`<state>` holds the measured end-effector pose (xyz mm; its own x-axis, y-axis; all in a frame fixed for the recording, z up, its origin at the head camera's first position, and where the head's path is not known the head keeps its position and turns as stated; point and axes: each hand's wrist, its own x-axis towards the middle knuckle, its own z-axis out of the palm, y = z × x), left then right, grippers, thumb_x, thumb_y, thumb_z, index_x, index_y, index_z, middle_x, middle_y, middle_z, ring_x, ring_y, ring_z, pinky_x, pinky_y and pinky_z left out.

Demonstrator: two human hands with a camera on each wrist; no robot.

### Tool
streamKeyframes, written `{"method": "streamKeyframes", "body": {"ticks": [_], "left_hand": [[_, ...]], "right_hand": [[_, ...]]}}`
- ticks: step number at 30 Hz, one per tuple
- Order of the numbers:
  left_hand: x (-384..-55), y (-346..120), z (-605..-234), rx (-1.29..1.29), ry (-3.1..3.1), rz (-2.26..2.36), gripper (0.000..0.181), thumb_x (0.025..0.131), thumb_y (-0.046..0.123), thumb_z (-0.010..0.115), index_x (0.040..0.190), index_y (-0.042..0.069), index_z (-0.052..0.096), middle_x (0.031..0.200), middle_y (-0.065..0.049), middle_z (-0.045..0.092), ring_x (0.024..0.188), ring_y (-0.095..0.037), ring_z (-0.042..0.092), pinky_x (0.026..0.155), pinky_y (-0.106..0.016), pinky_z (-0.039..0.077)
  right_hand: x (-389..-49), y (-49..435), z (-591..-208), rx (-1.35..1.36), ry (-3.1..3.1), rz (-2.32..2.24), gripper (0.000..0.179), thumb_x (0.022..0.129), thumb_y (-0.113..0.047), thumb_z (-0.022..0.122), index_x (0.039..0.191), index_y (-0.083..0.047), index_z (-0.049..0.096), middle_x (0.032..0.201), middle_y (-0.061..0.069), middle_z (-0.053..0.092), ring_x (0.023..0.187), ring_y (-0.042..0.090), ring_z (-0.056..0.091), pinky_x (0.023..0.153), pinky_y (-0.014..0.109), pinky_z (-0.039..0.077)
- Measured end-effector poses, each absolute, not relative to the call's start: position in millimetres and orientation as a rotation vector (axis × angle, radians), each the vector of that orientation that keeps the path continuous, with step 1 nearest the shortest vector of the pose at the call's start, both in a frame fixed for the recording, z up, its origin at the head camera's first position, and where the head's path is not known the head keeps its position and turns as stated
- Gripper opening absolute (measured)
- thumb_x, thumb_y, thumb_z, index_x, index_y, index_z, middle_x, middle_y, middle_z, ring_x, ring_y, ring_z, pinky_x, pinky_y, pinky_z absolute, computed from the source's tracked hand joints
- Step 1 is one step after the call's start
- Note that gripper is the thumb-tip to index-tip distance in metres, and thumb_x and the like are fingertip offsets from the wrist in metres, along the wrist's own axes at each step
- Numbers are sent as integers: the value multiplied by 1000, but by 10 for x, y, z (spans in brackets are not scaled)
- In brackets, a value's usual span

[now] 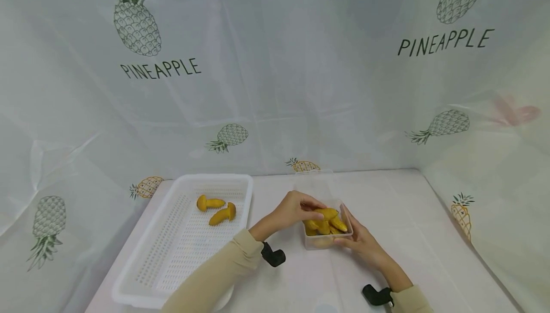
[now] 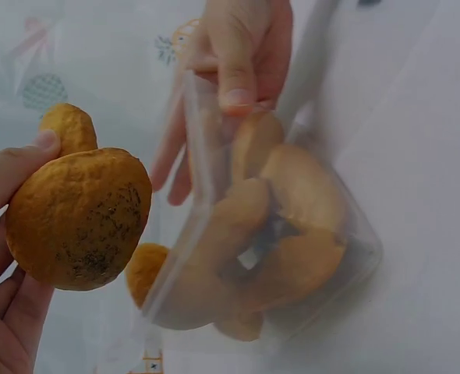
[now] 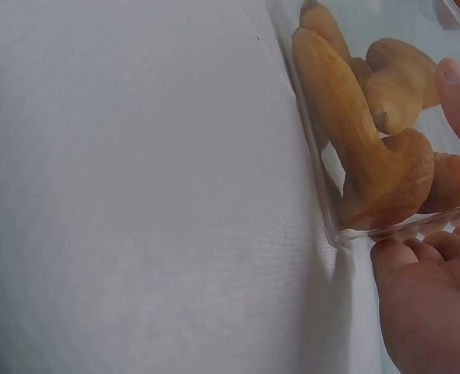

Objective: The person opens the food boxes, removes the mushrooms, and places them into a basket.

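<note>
My left hand (image 1: 293, 208) pinches a yellow-brown mushroom (image 2: 78, 222) by its stem, thumb on one side and fingers on the other. In the left wrist view its round, dark-speckled cap faces the camera. The mushroom is at the open top of a clear plastic box (image 1: 317, 243). Several similar mushrooms (image 3: 347, 125) lie inside the box, showing through its walls. My right hand (image 1: 364, 242) grips the box at its right side, with the thumb on one wall and the fingers around the corner and under the edge.
A white perforated basket (image 1: 182, 255) stands on the left of the white-covered table, with two mushrooms (image 1: 223, 213) near its far end. The box's clear lid (image 1: 315, 186) lies behind it. A pineapple-printed curtain (image 1: 275, 88) closes off the back and sides.
</note>
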<state>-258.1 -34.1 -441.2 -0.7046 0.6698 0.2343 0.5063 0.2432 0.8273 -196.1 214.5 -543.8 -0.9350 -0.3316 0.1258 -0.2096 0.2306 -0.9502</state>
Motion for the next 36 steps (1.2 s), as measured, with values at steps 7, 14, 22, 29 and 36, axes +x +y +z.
{"method": "streamKeyframes", "body": {"ticks": [7, 14, 22, 29, 36], "left_hand": [[-2630, -538, -4245, 1028, 2374, 1521, 23, 88, 17, 78, 110, 9, 78, 105, 3, 75, 93, -6, 67, 79, -25, 56], [-2659, -940, -4049, 945, 2431, 1568, 28, 89, 18, 77, 114, 7, 76, 109, -3, 74, 93, -13, 69, 80, -28, 57], [-2642, -1490, -3903, 829, 2429, 1698, 29, 89, 13, 77, 116, 3, 74, 113, -10, 72, 96, -21, 69, 80, -31, 58], [-2561, -1875, -3841, 701, 2452, 1746, 30, 89, 11, 77, 117, -1, 73, 114, -15, 71, 95, -24, 70, 79, -31, 59], [-2548, -2189, -3956, 682, 2555, 1678, 30, 89, 11, 76, 116, -1, 73, 112, -16, 72, 90, -20, 71, 74, -28, 58]], "right_hand": [[-1964, 2146, -5429, -533, 2378, -1808, 97, 93, -14, 72, 162, -17, 3, 164, 21, 0, 147, 45, 1, 112, 29, 21], [-1983, 2145, -5438, -535, 2352, -1847, 99, 91, -13, 74, 162, -14, 4, 163, 21, 1, 148, 42, 0, 100, 6, 21], [-1993, 2145, -5452, -587, 2390, -1808, 99, 92, -15, 73, 161, -13, 3, 163, 23, 3, 146, 47, 6, 101, 8, 21], [-1994, 2141, -5450, -575, 2390, -1816, 98, 92, -15, 73, 162, -15, 4, 163, 23, 4, 146, 48, 7, 100, 9, 23], [-1996, 2140, -5459, -571, 2392, -1815, 97, 93, -14, 73, 162, -14, 4, 163, 22, 2, 146, 48, 6, 100, 7, 21]]}}
